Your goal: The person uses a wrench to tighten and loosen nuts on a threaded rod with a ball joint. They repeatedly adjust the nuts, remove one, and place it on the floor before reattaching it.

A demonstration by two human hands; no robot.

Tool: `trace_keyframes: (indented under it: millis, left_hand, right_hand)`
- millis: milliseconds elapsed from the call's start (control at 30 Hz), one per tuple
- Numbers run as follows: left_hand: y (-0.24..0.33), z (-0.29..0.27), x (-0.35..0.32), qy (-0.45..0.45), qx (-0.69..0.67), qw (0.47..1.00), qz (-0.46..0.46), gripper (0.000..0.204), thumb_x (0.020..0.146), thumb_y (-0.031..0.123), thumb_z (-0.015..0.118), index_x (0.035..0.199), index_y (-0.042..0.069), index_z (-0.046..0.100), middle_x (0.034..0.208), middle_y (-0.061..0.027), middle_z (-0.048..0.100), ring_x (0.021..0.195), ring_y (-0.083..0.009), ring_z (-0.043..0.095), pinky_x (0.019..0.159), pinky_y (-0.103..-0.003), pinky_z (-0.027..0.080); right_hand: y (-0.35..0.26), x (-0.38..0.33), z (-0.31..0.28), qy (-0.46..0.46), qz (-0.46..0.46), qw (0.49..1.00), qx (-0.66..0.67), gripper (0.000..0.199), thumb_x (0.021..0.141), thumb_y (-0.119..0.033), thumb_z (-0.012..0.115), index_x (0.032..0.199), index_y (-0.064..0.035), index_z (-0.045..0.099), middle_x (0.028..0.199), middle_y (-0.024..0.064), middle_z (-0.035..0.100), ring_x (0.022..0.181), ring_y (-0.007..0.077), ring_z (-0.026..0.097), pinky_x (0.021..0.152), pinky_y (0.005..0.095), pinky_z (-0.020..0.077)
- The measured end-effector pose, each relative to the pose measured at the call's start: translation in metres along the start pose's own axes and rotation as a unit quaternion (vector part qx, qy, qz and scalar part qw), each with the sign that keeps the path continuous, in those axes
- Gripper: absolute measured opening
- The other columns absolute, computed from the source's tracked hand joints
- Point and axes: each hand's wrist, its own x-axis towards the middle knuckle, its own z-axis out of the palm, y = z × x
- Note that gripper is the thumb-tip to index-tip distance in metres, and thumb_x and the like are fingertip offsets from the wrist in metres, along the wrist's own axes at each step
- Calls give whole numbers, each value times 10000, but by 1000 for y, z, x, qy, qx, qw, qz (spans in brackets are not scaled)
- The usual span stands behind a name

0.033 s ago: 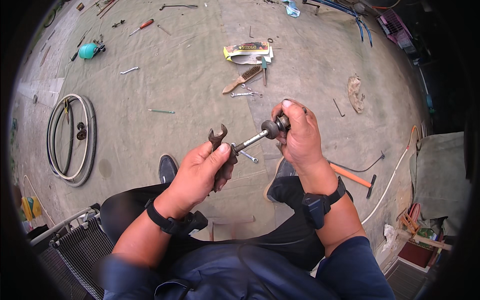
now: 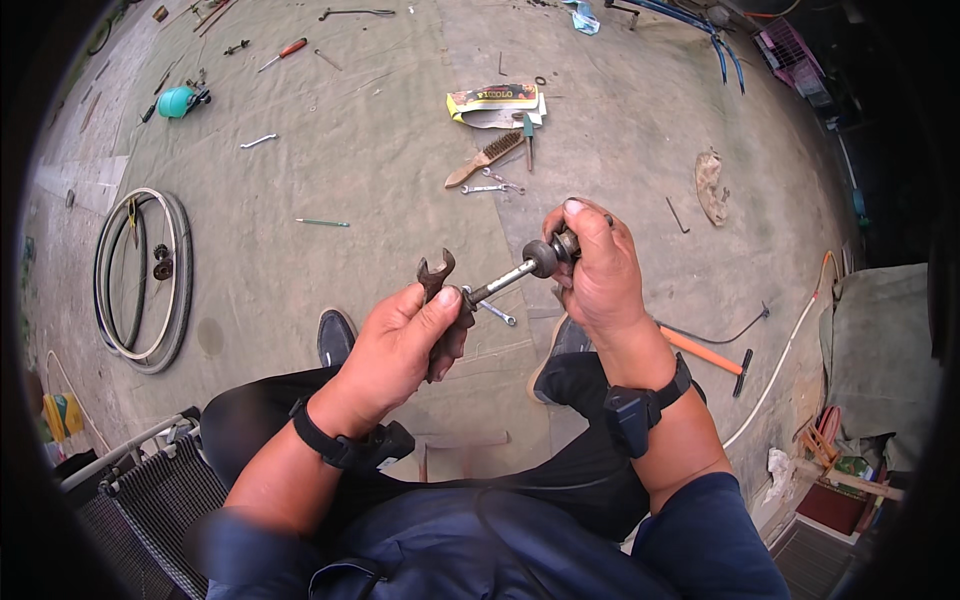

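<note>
The left hand (image 2: 395, 340) grips a dark wrench (image 2: 433, 282), thumb on top.
A silver rod (image 2: 505, 281) slants up from there to the right hand (image 2: 607, 268), which is higher and curls around the rod's dark end (image 2: 542, 259).

Bold lettering (image 2: 496, 95) across a yellow and dark package (image 2: 490, 106)

Wide fisheye, head-worn, facing downward
</note>
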Motion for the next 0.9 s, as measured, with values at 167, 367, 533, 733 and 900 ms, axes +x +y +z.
trace_keyframes:
  millis: [167, 367, 533, 733, 900]
  left_hand:
    - [-5, 3, 4, 74, 250, 934, 242, 263, 927, 243, 706, 950, 20, 569, 786, -35, 601, 639, -118, 542, 556, -305, 461]
    - [-4, -5, 9, 91, 428, 819, 372, 187, 913, 165, 691, 940, 14, 583, 754, -118, 569, 631, -281, 560, 573, -354, 456]
    - [0, -5, 3, 37, 262, 946, 189, 183, 961, 183, 637, 931, 15, 570, 714, -74, 562, 594, -205, 543, 532, -330, 423]
    - [6, 2, -3, 5, 15, 1000, 5, 210, 965, 209, 643, 904, 28, 557, 728, -27, 563, 597, -125, 518, 541, -259, 393]
    - [-5, -3, 5, 79, 414, 855, 301, 237, 910, 207, 714, 915, 15, 576, 738, -91, 575, 607, -220, 550, 550, -344, 430]
  right_hand:
    - [1, 3, 2, 27, 26, 999, -1, 334, 944, -313, 527, 773, -34, 591, 596, 5, 492, 494, 78, 398, 444, 246, 299]
    - [0, 0, 3, 32, 45, 998, 18, 334, 944, -316, 535, 769, -38, 594, 606, 7, 498, 506, 80, 405, 453, 247, 301]
    - [3, 1, 4, 38, -9, 999, 9, 332, 928, -318, 533, 776, -29, 593, 589, 7, 490, 484, 84, 392, 434, 249, 294]
    - [0, 1, 0, 11, -14, 999, -28, 339, 933, -312, 529, 761, -26, 592, 589, 6, 488, 487, 84, 394, 443, 253, 301]
    - [1, 3, 3, 33, 23, 999, -5, 346, 950, -302, 521, 749, -29, 591, 579, 3, 486, 481, 83, 393, 431, 252, 294]
